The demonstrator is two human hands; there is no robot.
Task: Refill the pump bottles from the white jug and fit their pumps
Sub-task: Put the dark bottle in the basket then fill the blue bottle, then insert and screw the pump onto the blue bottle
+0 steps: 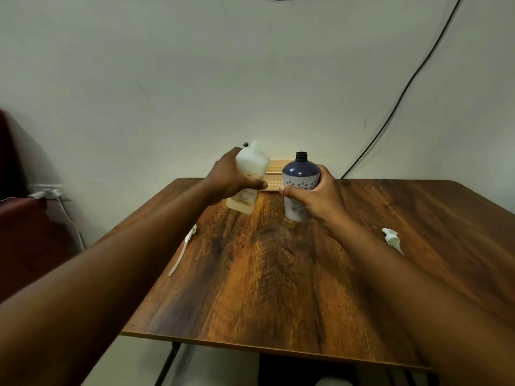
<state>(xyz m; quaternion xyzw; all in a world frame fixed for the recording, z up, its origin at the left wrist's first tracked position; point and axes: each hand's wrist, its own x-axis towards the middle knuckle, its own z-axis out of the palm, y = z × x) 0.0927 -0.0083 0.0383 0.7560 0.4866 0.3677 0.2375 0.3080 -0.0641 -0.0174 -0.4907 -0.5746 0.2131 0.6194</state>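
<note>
My left hand (232, 178) grips the white jug (250, 174) around its middle and holds it tilted to the right, its base near the table. My right hand (317, 195) wraps around a blue and white flowered pump bottle (299, 176) that stands upright on the wooden table (264, 274), its dark neck open with no pump on it. The jug's top is level with the bottle's neck, a little to its left. One white pump with a long tube (185, 245) lies on the table at the left. A second white pump (391, 238) lies at the right.
A beige perforated box (274, 174) lies at the table's far edge against the wall, behind the jug and bottle. A black cable (401, 101) runs down the wall at the right. A dark red seat and a white plug strip (47, 193) stand left of the table.
</note>
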